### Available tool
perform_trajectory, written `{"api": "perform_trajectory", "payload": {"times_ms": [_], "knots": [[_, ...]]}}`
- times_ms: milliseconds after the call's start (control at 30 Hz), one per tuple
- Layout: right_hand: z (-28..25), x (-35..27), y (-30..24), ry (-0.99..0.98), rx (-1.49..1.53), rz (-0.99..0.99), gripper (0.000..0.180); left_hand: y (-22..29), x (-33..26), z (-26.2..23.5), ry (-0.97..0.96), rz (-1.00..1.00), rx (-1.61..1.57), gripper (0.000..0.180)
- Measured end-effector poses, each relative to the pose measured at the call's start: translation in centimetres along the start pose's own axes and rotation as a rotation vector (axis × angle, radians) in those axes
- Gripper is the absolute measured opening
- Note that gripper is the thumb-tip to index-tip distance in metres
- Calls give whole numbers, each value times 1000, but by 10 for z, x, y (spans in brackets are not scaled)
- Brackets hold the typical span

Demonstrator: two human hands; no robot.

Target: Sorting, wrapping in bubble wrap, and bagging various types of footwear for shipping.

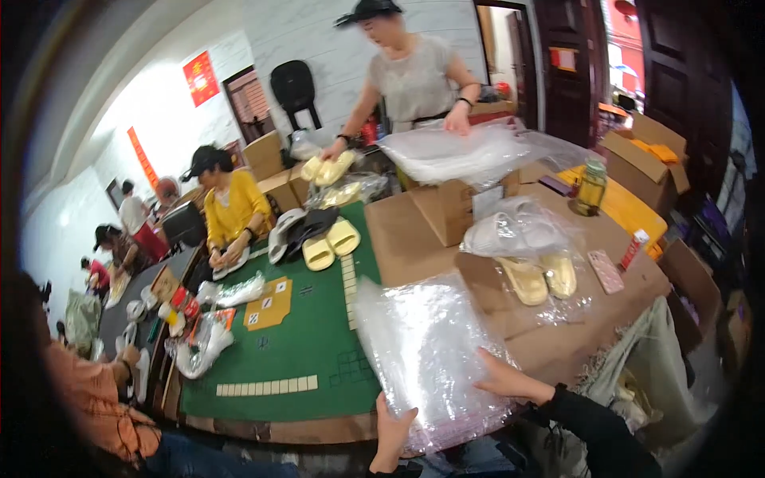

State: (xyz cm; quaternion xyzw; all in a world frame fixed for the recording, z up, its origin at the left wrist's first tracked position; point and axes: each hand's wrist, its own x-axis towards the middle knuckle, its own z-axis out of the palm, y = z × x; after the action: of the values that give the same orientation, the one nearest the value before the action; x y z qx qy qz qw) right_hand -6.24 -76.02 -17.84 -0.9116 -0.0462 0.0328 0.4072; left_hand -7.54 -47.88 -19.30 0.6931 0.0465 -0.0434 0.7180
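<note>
A stack of clear plastic bags (430, 350) lies at the near edge of the table in front of me, shiny and slightly crumpled, with a pinkish strip along its near edge. At its near left corner is my left hand (392, 430), open, thumb spread over the plastic and fingers along the side edge. My right hand (510, 378) rests open on the right side of the stack, its fingers stretched across the top. Beyond it, a pair of yellow slippers (542, 279) lies on clear plastic, beside wrapped grey slippers (514, 231).
A green mat (287, 342) carries a row of cream tiles (267, 386) and more slippers (331, 244). At right are a pink phone (606, 272), a glass jar (590, 187) and a sack (637, 366). A person (418, 80) handles slippers and plastic across the table; others sit left.
</note>
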Motion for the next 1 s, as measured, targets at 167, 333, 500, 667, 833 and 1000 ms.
{"api": "perform_trajectory", "payload": {"times_ms": [167,333,500,667,833,1000], "knots": [[2,8,0,-81,25,-13,87,9,8,-9,28,15,32,75],[1,8,2,-52,52,-56,86,27,6,-15,79,-84,-262,69],[5,18,-8,-20,125,-100,85,52,10,-25,81,-37,-330,63],[-20,33,-7,164,-390,-163,81,31,38,-50,128,-57,-113,75],[-117,58,-46,814,-571,-280,92,39,18,-38,448,200,1147,91],[-182,93,-51,1003,-787,-171,99,11,16,-40,109,574,918,58]]}}
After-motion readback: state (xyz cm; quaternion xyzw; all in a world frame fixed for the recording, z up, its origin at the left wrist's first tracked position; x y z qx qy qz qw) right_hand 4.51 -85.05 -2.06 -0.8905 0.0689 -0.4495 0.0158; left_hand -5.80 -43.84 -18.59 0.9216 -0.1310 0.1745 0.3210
